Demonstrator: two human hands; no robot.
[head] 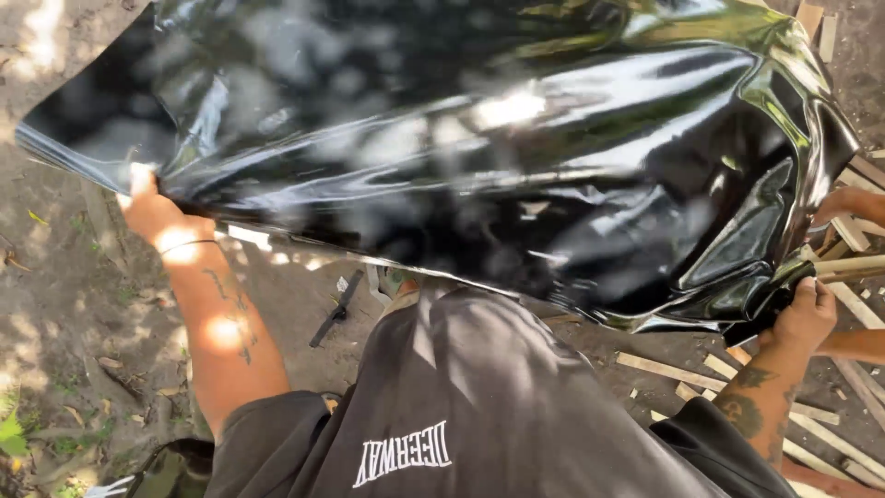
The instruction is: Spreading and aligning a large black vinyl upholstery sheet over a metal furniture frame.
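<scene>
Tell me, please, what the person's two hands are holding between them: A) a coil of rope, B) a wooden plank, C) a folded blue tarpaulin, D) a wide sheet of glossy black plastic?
D: the left hand and the right hand each grip a lower corner of a shiny black plastic sheet stretched across the view.

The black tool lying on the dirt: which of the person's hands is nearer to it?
Left. The left hand grips the black plastic sheet's edge up and left of the black tool. The right hand holds the sheet's other end, far off to the tool's right.
</scene>
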